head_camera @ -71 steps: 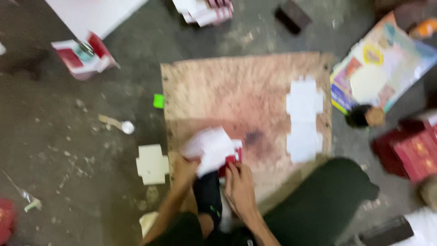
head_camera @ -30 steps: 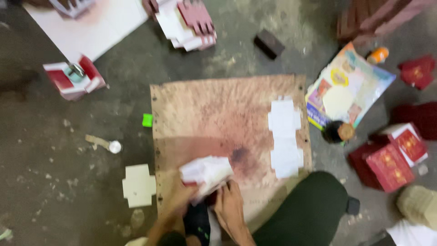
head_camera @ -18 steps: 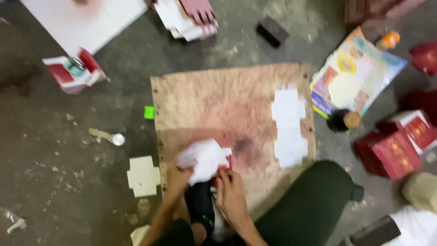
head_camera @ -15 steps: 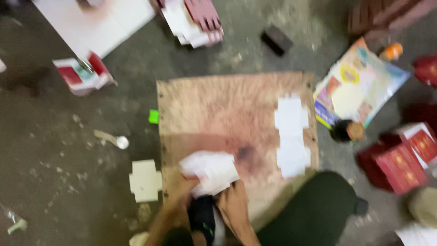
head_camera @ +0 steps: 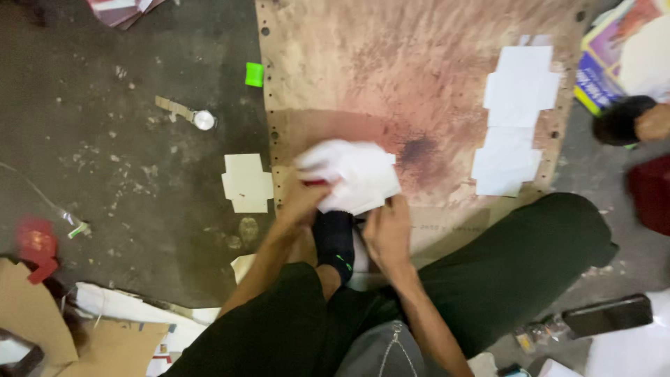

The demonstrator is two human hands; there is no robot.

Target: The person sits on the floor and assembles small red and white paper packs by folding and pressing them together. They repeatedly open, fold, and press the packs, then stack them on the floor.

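Both hands work a white card blank that lies on the near edge of a stained brown board on the concrete floor. The left hand grips the blank's left side, fingers curled over it, with a strip of red showing just above the knuckles. The right hand pinches the blank's near right edge, fingers closed on the card. The blank is blurred, so its folds cannot be made out. Between the 2 hands, a foot in a black sock points toward the board, touching or just under the blank. Dark trousers spread to the right and near. On the board's right side lie 2 flat white blanks, one just beyond the other. Left of the board, on the floor, lies another flat blank, a small green piece farther off, and a small round silver object on a strip. A phone lies near right.
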